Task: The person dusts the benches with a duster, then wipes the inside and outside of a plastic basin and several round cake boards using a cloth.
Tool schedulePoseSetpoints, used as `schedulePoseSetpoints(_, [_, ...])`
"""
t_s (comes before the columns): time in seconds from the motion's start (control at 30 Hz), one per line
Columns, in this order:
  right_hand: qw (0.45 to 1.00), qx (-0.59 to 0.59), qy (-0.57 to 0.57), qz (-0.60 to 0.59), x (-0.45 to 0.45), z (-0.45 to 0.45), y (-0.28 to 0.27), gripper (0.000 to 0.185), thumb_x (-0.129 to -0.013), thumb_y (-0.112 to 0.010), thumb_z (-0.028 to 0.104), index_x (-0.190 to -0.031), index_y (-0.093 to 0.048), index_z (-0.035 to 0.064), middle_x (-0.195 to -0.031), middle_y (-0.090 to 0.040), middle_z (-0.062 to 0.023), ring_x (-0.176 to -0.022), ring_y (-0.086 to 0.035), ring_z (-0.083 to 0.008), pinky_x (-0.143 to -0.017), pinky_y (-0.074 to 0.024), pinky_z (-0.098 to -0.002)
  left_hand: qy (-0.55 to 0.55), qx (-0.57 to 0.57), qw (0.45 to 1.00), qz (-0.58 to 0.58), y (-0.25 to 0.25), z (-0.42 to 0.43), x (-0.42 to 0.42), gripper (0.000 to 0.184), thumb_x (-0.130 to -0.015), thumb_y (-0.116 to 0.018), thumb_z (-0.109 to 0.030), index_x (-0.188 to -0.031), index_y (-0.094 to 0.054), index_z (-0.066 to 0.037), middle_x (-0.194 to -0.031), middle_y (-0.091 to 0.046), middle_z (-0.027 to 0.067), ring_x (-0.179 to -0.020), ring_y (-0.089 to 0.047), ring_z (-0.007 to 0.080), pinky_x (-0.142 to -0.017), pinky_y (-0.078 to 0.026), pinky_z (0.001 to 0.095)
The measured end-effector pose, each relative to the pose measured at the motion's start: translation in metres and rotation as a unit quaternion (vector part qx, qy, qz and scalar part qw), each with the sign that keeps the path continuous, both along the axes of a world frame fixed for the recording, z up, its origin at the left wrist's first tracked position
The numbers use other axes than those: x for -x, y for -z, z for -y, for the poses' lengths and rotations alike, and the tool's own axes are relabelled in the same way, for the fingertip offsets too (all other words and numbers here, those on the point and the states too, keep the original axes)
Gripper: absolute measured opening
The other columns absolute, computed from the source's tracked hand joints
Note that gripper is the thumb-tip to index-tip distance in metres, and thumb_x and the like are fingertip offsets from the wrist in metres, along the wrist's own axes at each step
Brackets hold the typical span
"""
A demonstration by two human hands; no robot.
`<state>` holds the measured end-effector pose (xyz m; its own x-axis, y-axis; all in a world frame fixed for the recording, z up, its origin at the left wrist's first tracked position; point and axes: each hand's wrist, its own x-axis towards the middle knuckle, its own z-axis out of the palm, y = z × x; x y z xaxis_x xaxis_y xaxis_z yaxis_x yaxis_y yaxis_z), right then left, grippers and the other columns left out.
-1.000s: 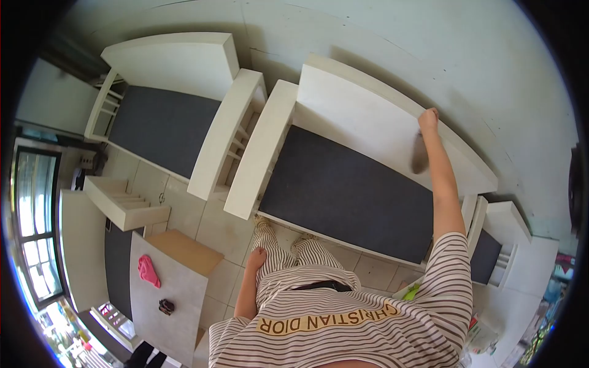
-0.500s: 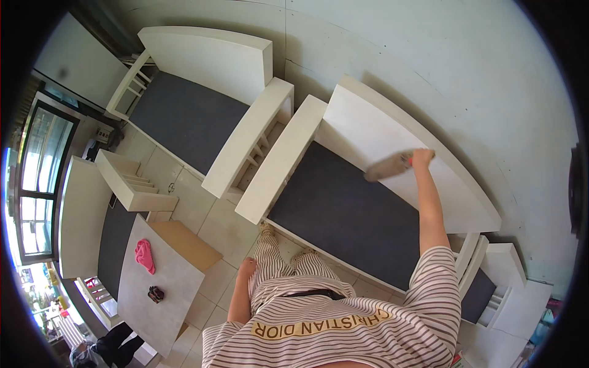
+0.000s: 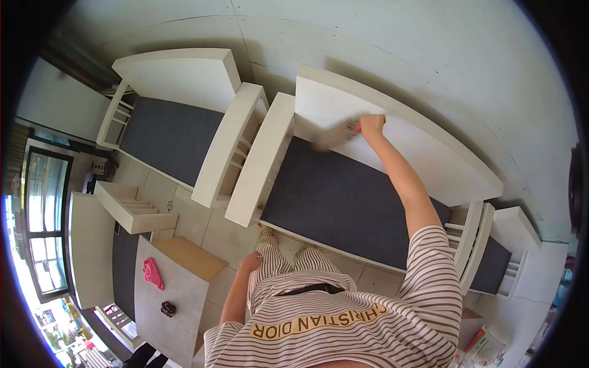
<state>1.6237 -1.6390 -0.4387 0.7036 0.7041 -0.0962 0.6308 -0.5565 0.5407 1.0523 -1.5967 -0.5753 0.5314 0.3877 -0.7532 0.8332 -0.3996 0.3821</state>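
My right hand [image 3: 372, 126] grips a grey-brown duster [image 3: 336, 135] that shows a bit of red near my fingers. Motion blurs the duster, so its exact form is unclear. It lies against or just in front of the lower white backrest [image 3: 417, 144] of a bench, above the dark grey seat [image 3: 331, 190]. Whether it touches the backrest, I cannot tell. My left hand [image 3: 251, 262] hangs low beside my striped trouser leg, fingers curled, with nothing visible in it.
A second white bench [image 3: 178, 73] stands farther left along the wall. At lower left a grey-topped table [image 3: 175, 276] carries a pink cloth [image 3: 153, 273] and a small dark object [image 3: 167, 308]. Another white bench [image 3: 92, 245] is beside the window. Part of a dark-clothed person shows at the bottom left.
My right hand has swept the duster leftward along the backrest toward the bench's left arm. The view has shifted a little. My left hand stays by my leg.
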Motion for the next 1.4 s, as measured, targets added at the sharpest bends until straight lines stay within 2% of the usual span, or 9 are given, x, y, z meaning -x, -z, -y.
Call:
schedulePoseSetpoints(0.1, [0.996,-0.077,0.032,-0.021,-0.017,0.019,0.024,0.010,-0.069,-0.053,0.018,-0.068,-0.063,0.0157,-0.062,-0.059,0.0007,-0.056,-0.057,-0.0160,-0.040,-0.0326,-0.0331,0.038,-0.012,0.999,-0.015,-0.008,-0.022,-0.015,0.032,-0.078,-0.042,-0.026,-0.100,-0.050,-0.003,-0.097,-0.055,0.0173,-0.092,-0.051,0.0313,-0.079,-0.040,0.0376])
schedulePoseSetpoints(0.4, [0.910,0.193,0.366,0.039,-0.120,0.293,-0.051,0.005,-0.069,-0.055,0.020,-0.071,-0.059,0.0163,-0.063,-0.054,0.0011,-0.055,-0.051,-0.0136,-0.045,-0.0369,-0.0305,0.000,-0.071,0.987,0.146,-0.038,-0.085,-0.121,0.027,-0.079,-0.047,-0.022,-0.097,-0.050,-0.003,-0.089,-0.057,0.0156,-0.085,-0.054,0.0288,-0.072,-0.043,0.0349])
schedulePoseSetpoints(0.63, [0.720,-0.096,0.683,0.079,-0.049,0.546,-0.047,0.013,-0.070,-0.053,0.020,-0.075,-0.064,0.0133,-0.074,-0.061,-0.0054,-0.064,-0.058,-0.0214,-0.045,-0.0411,-0.0369,0.156,-0.248,0.891,0.347,-0.085,-0.087,-0.394,0.037,-0.076,-0.051,-0.019,-0.108,-0.043,0.000,-0.105,-0.047,0.0180,-0.099,-0.043,0.0328,-0.084,-0.035,0.0390])
schedulePoseSetpoints(0.8, [0.752,-0.127,0.643,0.071,-0.013,0.550,0.048,0.020,-0.076,-0.046,0.018,-0.079,-0.064,0.0108,-0.085,-0.062,-0.0084,-0.077,-0.059,-0.0223,-0.058,-0.0464,-0.0385,0.259,-0.333,0.817,0.393,-0.125,-0.016,-0.559,0.056,-0.070,-0.058,-0.021,-0.117,-0.032,-0.004,-0.120,-0.035,0.0154,-0.111,-0.032,0.0319,-0.091,-0.028,0.0410])
schedulePoseSetpoints(0.9, [0.979,-0.006,0.204,-0.007,-0.019,0.486,-0.007,0.014,-0.067,-0.049,0.012,-0.062,-0.062,0.0097,-0.065,-0.059,-0.0086,-0.061,-0.056,-0.0282,-0.056,-0.0393,-0.0409,0.340,-0.400,0.788,0.321,-0.123,0.014,-0.614,0.072,-0.068,-0.061,-0.029,-0.125,-0.023,-0.009,-0.130,-0.023,0.0123,-0.120,-0.020,0.0299,-0.097,-0.017,0.0461])
schedulePoseSetpoints(0.97, [0.952,-0.276,0.005,0.136,-0.084,0.486,0.063,0.012,-0.065,-0.050,0.014,-0.054,-0.057,0.0129,-0.056,-0.054,-0.0069,-0.058,-0.053,-0.0256,-0.058,-0.0362,-0.0352,0.358,-0.460,0.778,0.233,-0.112,0.023,-0.630,0.082,-0.067,-0.062,-0.035,-0.130,-0.014,-0.015,-0.134,-0.015,0.0097,-0.123,-0.014,0.0301,-0.097,-0.013,0.0507])
schedulePoseSetpoints(1.03, [0.991,-0.122,0.043,-0.033,-0.084,0.413,-0.016,0.012,-0.065,-0.050,0.015,-0.053,-0.053,0.0138,-0.056,-0.053,-0.0063,-0.058,-0.050,-0.0239,-0.056,-0.0347,-0.0348,0.332,-0.432,0.799,0.255,-0.084,0.010,-0.645,0.086,-0.066,-0.062,-0.039,-0.131,-0.007,-0.024,-0.136,-0.009,0.0063,-0.124,-0.010,0.0309,-0.096,-0.011,0.0540])
schedulePoseSetpoints(1.17, [0.985,-0.151,-0.083,0.013,-0.123,0.315,-0.060,0.014,-0.066,-0.050,0.016,-0.052,-0.050,0.0142,-0.055,-0.052,-0.0053,-0.056,-0.051,-0.0226,-0.054,-0.0358,-0.0347,0.322,-0.371,0.818,0.298,-0.092,0.003,-0.650,0.081,-0.069,-0.059,-0.036,-0.130,-0.007,-0.031,-0.137,-0.004,0.0028,-0.124,-0.007,0.0329,-0.094,-0.009,0.0574])
schedulePoseSetpoints(1.4, [0.992,-0.040,0.112,-0.043,-0.197,0.417,-0.078,0.005,-0.055,-0.060,0.013,-0.055,-0.055,0.0143,-0.061,-0.057,-0.0062,-0.062,-0.056,-0.0240,-0.052,-0.0389,-0.0376,0.323,-0.357,0.817,0.319,-0.090,0.001,-0.649,0.079,-0.068,-0.060,-0.033,-0.130,-0.011,-0.029,-0.137,-0.006,0.0030,-0.123,-0.006,0.0332,-0.093,-0.012,0.0572])
